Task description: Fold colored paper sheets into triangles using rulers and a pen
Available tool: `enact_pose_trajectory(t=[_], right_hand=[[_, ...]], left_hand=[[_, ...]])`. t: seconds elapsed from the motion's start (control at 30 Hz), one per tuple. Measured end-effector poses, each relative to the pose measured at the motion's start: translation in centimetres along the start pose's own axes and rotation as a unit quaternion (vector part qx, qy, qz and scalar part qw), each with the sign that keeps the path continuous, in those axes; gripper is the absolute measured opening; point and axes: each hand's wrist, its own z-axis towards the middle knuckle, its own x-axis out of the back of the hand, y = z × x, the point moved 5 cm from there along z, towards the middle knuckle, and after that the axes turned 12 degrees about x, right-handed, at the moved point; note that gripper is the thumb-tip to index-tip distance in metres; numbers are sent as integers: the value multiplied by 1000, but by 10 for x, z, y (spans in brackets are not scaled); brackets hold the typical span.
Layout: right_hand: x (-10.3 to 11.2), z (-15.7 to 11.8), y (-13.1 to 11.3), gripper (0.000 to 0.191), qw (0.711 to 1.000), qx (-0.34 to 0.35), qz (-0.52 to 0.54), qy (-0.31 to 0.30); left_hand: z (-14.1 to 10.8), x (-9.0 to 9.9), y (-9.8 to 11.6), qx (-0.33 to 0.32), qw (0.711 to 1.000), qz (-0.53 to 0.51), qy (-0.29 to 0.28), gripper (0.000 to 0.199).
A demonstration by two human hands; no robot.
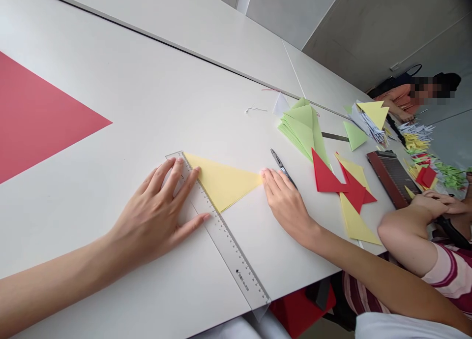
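A yellow paper triangle [224,181] lies flat on the white table [147,107]. Along its left edge runs a clear plastic ruler [228,245], whose lower end reaches over the table's near edge. My left hand [158,206] is open, its spread fingers resting on the ruler's upper part and at the paper's edge. My right hand [285,201] lies with its fingers extended side by side, the tips touching the triangle's right corner. A dark pen [282,167] is just beyond those fingers.
Red paper [44,122] lies at the far left. Green folded sheets [300,127] and red [328,176] and yellow triangles [356,218] are to the right, near a paper cutter [391,176]. A neighbour's arm [409,231] is at the right; another person [401,100] sits farther back.
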Motion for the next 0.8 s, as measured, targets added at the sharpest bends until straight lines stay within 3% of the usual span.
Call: enact_pose_trajectory(t=[0.27, 0.5, 0.6, 0.8], right_hand=[[-3, -11, 15, 52, 994, -68, 71, 55], [4, -19, 29, 54, 983, -127, 73, 113], [10, -15, 14, 50, 979, -114, 106, 131], [22, 25, -43, 45, 971, 30, 210, 107]], left_hand=[[1, -1, -2, 9, 1000, -5, 0, 74], [0, 0, -3, 14, 1000, -14, 6, 74], [0, 0, -3, 19, 1000, -18, 8, 73], [3, 0, -4, 45, 998, -33, 38, 83]])
